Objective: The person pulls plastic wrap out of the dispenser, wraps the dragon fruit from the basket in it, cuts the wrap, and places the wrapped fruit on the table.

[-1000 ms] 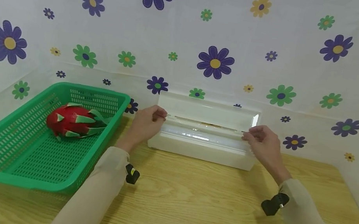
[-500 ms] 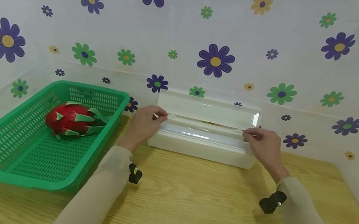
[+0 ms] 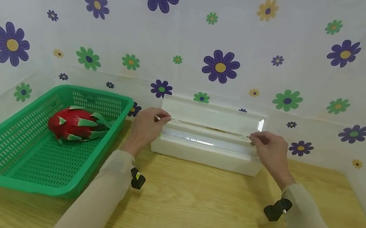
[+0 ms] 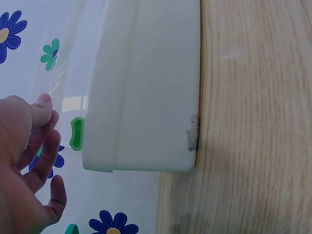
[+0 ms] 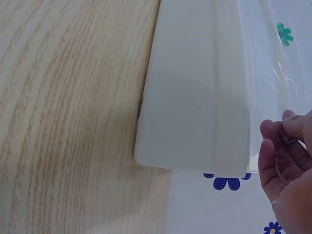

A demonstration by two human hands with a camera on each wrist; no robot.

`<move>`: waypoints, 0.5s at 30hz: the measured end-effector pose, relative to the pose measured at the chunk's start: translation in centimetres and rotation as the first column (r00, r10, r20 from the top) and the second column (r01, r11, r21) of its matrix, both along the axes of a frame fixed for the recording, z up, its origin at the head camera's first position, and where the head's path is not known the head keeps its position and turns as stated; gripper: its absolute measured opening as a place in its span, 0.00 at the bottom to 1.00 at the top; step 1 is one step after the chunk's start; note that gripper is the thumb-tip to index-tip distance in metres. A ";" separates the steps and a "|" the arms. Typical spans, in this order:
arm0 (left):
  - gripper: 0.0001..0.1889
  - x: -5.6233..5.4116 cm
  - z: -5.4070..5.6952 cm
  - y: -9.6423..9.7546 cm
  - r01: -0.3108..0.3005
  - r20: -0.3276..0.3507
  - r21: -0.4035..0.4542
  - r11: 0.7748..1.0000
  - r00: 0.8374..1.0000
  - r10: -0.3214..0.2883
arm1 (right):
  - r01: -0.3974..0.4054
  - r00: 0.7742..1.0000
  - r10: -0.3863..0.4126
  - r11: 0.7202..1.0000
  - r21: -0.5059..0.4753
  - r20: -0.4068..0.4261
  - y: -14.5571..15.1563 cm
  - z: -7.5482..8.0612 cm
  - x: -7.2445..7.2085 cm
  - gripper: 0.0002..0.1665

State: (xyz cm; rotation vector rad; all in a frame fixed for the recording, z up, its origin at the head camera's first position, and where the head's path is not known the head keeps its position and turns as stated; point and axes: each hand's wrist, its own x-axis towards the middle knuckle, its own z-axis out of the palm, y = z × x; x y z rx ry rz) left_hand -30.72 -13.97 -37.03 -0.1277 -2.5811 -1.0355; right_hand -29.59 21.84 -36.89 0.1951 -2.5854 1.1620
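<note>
A white cling film dispenser stands at the back of the table with its clear lid raised behind it. Inside lies a shiny roll of film. My left hand pinches the left edge of the clear cling film between thumb and fingertips, at the dispenser's left end. At the right end, my right hand pinches the film's other edge, which looks crumpled between the fingers in the right wrist view. The film stretches between both hands and is hard to see in the head view. A green piece shows on the dispenser's end.
A green plastic basket stands on the left, with a red dragon fruit in it. The wooden table reaches back to a white flower-print cloth just behind the dispenser.
The head view tilts slightly. Both hands keep their pinch near the dispenser's ends, with only small shifts. Glints on the film between them have faded. Basket and dragon fruit stay put.
</note>
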 end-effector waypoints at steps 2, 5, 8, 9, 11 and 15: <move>0.11 -0.1 0.1 0.0 -0.003 -0.001 0.006 1.000 1.000 0.003 | -0.008 1.000 0.008 1.000 -0.003 0.007 0.1 0.1 0.1 0.12; 0.12 -0.2 0.0 -0.1 -0.014 -0.003 0.009 1.000 1.000 0.014 | -0.022 1.000 0.022 1.000 -0.006 0.017 0.1 0.4 0.1 0.13; 0.12 -0.1 0.1 -0.1 -0.028 -0.002 0.022 0.999 1.000 0.028 | -0.026 0.999 0.026 1.000 -0.007 0.039 0.0 0.6 0.1 0.14; 0.11 -0.1 0.1 -0.1 -0.031 -0.003 0.029 0.999 1.000 0.031 | -0.026 0.999 0.026 1.000 -0.011 0.046 0.0 0.7 0.0 0.14; 0.11 -0.1 0.2 -0.1 -0.032 -0.005 0.043 0.999 0.999 0.032 | -0.024 0.998 0.025 1.000 -0.016 0.061 0.0 0.7 0.1 0.15; 0.10 0.1 0.5 0.0 -0.021 -0.023 0.060 0.998 0.999 0.022 | -0.024 0.998 0.026 0.999 -0.027 0.064 0.1 0.8 0.3 0.16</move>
